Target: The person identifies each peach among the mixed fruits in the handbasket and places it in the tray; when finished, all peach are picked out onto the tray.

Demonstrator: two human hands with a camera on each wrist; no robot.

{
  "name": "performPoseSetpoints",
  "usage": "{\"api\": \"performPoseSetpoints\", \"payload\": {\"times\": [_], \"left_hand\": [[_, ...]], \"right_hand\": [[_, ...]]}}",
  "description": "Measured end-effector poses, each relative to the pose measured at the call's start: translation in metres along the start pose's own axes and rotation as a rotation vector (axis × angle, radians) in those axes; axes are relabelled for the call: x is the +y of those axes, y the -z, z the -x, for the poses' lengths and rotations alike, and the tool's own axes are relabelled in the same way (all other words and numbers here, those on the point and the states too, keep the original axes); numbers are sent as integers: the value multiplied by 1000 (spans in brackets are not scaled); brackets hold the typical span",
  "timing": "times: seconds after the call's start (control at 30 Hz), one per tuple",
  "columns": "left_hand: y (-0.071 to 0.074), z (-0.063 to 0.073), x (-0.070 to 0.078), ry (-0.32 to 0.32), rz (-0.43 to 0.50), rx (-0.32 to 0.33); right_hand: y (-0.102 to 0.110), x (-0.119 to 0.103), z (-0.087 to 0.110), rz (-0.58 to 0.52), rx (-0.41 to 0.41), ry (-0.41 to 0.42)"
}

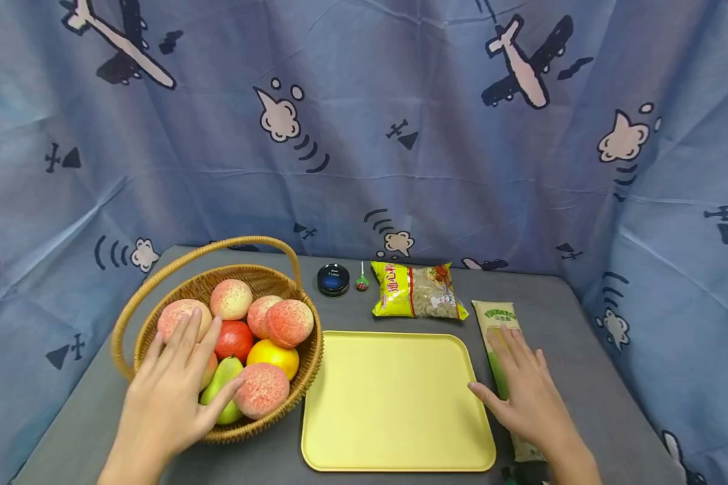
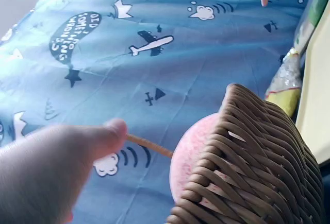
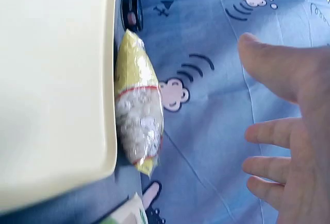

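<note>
My left hand (image 1: pixel 172 397) spreads its straight fingers above the left side of a wicker basket (image 1: pixel 313 377) of fruit, holding nothing. In the basket lie several peaches (image 1: pixel 290 323), a red apple (image 1: pixel 234 340), a yellow-orange fruit (image 1: pixel 274 357) and a green pear (image 1: pixel 223 387). The left wrist view shows my thumb near the basket's handle (image 2: pixel 149 144) and a peach behind the woven rim. On the other side, my right hand (image 1: pixel 528 387) is spread over a long green and cream packet (image 1: pixel 495 313), partly hiding it. Its thumb overlaps the right edge of the yellow tray (image 1: pixel 394 404) in the head view.
Behind the tray lies a yellow and clear packet of noodles (image 1: pixel 421 291). To its left are a lollipop (image 1: pixel 362 279) and a round dark blue tin (image 1: pixel 333 279). A blue printed curtain (image 1: pixel 364 135) hangs behind the grey table (image 1: pixel 540 296).
</note>
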State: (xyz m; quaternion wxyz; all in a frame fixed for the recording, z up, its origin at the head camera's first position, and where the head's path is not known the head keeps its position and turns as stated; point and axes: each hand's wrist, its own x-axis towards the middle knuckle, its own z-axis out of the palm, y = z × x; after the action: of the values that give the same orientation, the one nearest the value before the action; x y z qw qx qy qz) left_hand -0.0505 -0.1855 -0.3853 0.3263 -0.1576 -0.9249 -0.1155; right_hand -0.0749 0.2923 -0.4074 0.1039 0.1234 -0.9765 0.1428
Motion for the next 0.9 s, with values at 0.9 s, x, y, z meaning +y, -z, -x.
{"api": "performPoseSetpoints", "payload": {"times": [0.9], "left_hand": [[23, 61, -33, 377, 535, 351]], "right_hand": [[-21, -103, -46, -276, -135, 407]]}}
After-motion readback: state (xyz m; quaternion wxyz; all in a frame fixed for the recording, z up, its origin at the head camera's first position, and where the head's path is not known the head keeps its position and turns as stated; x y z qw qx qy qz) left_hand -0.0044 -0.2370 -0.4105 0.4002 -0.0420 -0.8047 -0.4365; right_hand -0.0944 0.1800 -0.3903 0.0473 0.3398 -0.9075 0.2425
